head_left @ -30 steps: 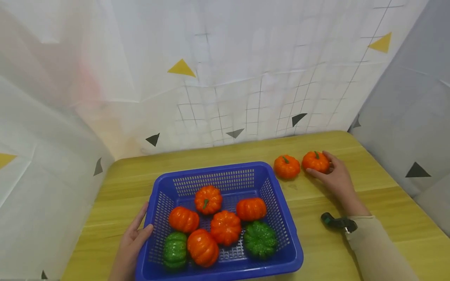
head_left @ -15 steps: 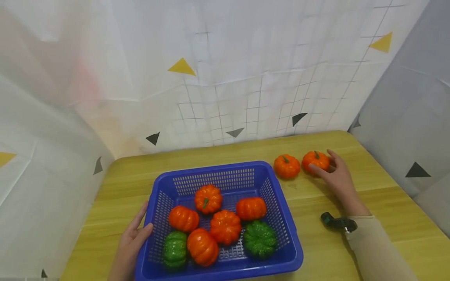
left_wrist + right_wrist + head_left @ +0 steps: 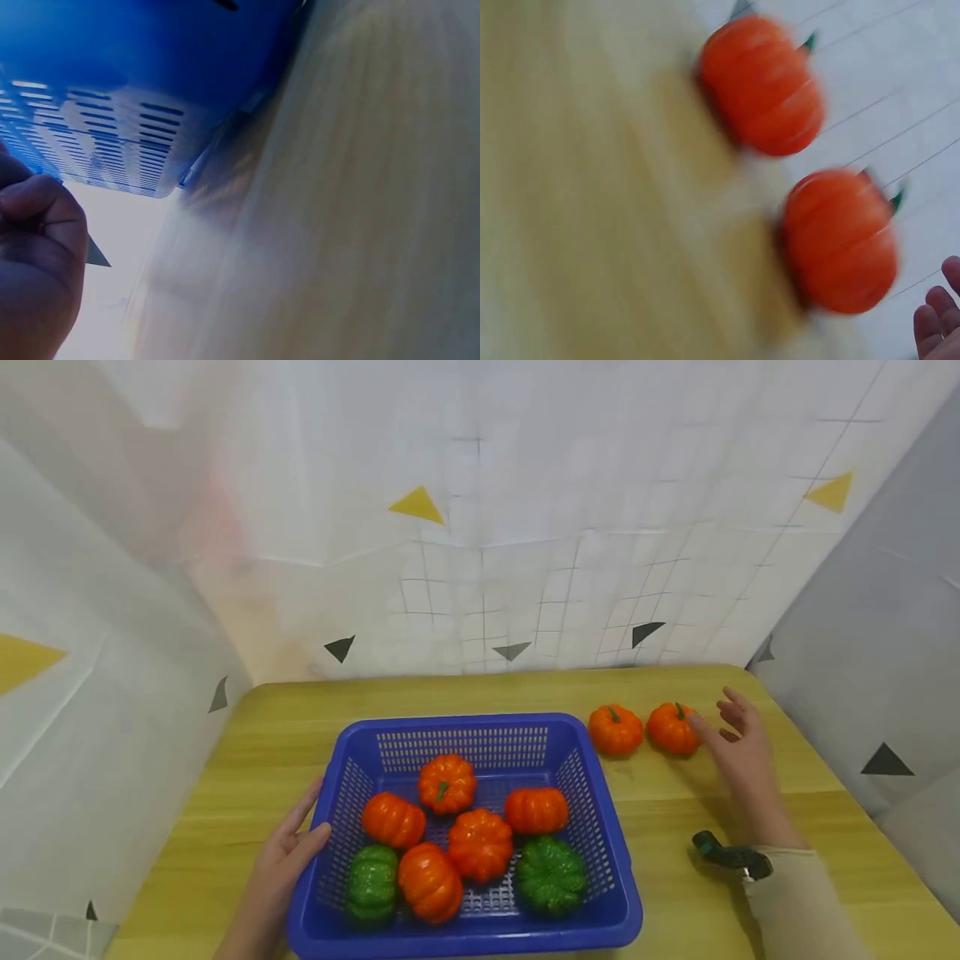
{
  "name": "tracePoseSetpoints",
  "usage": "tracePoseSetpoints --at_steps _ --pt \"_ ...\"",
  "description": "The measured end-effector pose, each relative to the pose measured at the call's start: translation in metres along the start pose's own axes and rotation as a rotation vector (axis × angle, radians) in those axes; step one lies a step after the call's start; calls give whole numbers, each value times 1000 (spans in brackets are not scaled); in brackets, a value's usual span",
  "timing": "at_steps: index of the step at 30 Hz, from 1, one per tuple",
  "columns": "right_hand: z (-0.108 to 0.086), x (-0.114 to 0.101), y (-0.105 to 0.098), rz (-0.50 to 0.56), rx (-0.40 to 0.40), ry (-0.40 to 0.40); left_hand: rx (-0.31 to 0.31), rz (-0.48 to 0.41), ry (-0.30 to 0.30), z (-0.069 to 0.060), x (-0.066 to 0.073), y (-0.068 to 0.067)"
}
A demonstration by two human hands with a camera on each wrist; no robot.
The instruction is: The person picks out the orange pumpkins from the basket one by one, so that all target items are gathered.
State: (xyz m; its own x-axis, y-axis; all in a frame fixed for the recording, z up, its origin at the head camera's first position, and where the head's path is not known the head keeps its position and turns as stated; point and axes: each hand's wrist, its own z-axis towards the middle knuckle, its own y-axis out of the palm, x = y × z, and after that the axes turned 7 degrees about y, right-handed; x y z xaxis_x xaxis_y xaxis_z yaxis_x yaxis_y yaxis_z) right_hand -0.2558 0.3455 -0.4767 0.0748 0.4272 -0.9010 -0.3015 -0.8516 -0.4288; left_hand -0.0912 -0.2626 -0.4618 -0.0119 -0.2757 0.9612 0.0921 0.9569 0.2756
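Note:
My left hand point(image 3: 273, 868) holds the left rim of a blue plastic basket point(image 3: 465, 723), with the thumb over the edge and a finger along the outer wall. In the left wrist view, the hand point(image 3: 37, 240) is beside the slotted basket wall point(image 3: 112, 127). My right hand point(image 3: 744, 747) hovers just right of an orange toy pumpkin point(image 3: 673, 729), fingers spread and holding nothing. Another orange pumpkin point(image 3: 615, 732) stands left of that one. Both show, blurred, in the right wrist view, where the nearer pumpkin point(image 3: 840, 241) is closest to my fingertips point(image 3: 928, 330).
Inside the basket lie several orange pumpkins point(image 3: 480, 846), a green pumpkin point(image 3: 551, 875) and a second green pumpkin point(image 3: 372, 883). All stands on a wooden table point(image 3: 660, 835), with white patterned sheeting point(image 3: 525, 577) behind and at both sides.
My right hand has let go of the right-hand pumpkin and drawn back to the right. The head view has shifted slightly. My left hand stays at the basket's rim.

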Motion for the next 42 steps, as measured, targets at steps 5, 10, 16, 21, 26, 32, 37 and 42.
tracePoseSetpoints --at_steps 5,10,16,21,26,32,37,42 --pt "-10 -34 -9 40 -3 -111 -19 -13 -24 0 1 -2" --pt "-17 -73 -8 12 -126 -225 -40 -30 -3 0 0 -4" --pt "-28 -126 0 -56 -287 -342 -51 -55 33 4 -4 -3" --pt "-36 -164 19 -117 -416 -395 -5 -36 38 4 -5 0" --pt "-41 -183 44 -134 -534 -440 16 -11 20 2 -3 -1" --pt "-44 -196 75 -164 -685 -536 20 -4 13 2 -2 -1" --pt "-50 -206 101 -215 -794 -616 18 -16 -5 2 -2 -2" --pt "-58 -213 128 -280 -876 -592 10 -28 -13 2 -1 -2"
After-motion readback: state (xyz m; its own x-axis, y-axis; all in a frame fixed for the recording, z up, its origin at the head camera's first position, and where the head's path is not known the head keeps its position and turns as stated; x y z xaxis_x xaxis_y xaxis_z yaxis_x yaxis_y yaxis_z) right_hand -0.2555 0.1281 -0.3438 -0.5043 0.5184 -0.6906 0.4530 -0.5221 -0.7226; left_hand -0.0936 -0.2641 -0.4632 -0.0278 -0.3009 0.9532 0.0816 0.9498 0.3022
